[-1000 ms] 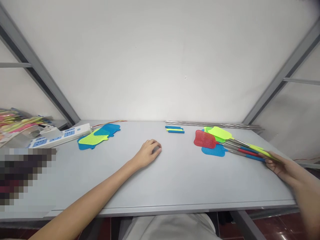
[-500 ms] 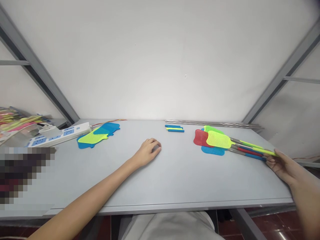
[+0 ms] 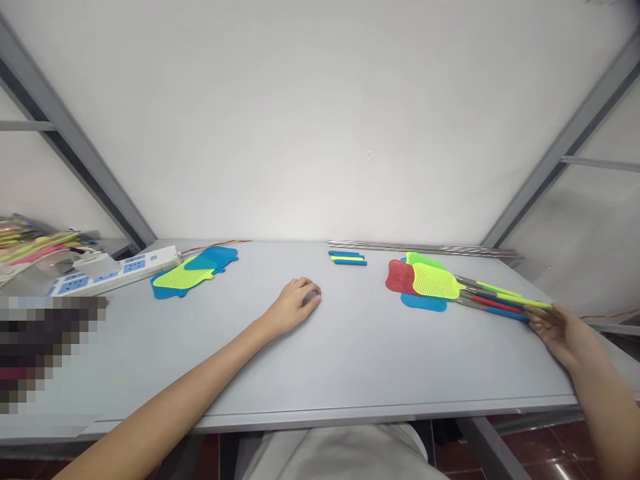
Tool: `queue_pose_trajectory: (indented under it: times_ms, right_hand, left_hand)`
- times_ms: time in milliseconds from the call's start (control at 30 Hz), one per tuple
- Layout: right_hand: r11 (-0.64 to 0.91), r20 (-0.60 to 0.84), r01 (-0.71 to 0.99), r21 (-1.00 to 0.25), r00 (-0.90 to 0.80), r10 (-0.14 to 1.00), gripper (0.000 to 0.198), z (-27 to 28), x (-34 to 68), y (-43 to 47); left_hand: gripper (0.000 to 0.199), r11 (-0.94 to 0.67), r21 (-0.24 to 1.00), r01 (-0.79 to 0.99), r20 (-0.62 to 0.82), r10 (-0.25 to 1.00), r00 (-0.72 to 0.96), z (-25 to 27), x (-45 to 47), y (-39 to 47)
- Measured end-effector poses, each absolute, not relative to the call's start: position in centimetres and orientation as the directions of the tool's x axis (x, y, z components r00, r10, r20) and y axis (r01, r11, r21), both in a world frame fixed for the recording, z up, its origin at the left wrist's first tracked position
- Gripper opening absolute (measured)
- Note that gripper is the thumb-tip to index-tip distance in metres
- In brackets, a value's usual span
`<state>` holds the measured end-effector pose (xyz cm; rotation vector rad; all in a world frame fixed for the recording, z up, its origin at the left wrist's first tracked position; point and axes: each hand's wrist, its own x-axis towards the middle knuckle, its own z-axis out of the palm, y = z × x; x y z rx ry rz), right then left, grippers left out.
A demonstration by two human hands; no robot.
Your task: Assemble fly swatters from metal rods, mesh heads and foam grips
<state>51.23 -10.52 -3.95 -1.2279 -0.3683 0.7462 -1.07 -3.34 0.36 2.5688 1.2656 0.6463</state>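
Note:
My left hand (image 3: 296, 305) rests on the grey table with nothing in it, its fingers loosely bent and the thumb apart. At the right, my right hand (image 3: 554, 333) is closed around the handle end of a yellow fly swatter (image 3: 435, 281). That swatter lies on top of a fanned pile. Beneath it are a red fly swatter (image 3: 400, 277), a blue fly swatter (image 3: 424, 303) and a green fly swatter (image 3: 423, 260). Their metal shafts and coloured grips run toward my right hand. The fingertips are partly hidden by the handles.
Loose blue and yellow swatter heads (image 3: 193, 272) overlap at the left, beside a white power strip (image 3: 143, 265). Short blue and yellow handle tubes (image 3: 350, 263) lie at the back. Thin metal rods (image 3: 425, 247) run along the wall. Colourful packed items (image 3: 40, 247) sit far left.
The view shifts slightly. My right hand stays at the yellow fly swatter's handle end, and my left hand stays resting on the table.

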Motion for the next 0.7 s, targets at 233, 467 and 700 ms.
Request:
queue_pose_trajectory:
  times_ms: [233, 467, 700]
  right_hand:
    - [0.137, -0.181, -0.334, -0.933, 0.762, 0.622, 0.018, -3.8, 51.4, -10.5]
    - [0.111, -0.131, -0.275, -0.955, 0.728, 0.673, 0.019, -3.7, 51.4, -10.8]
    - [0.188, 0.057, -0.109, -0.976, 0.706, 0.706, 0.011, -1.9, 49.0, -10.4]
  left_hand:
    - [0.024, -0.611, 0.374, 0.697, 0.290, 0.792, 0.538, 0.4, -1.1, -3.4]
    - [0.024, -0.607, 0.384, 0.696, 0.295, 0.794, 0.531, 0.6, -1.0, -3.5]
    - [0.024, -0.620, 0.370, 0.692, 0.309, 0.785, 0.538, 0.5, -1.0, -3.4]
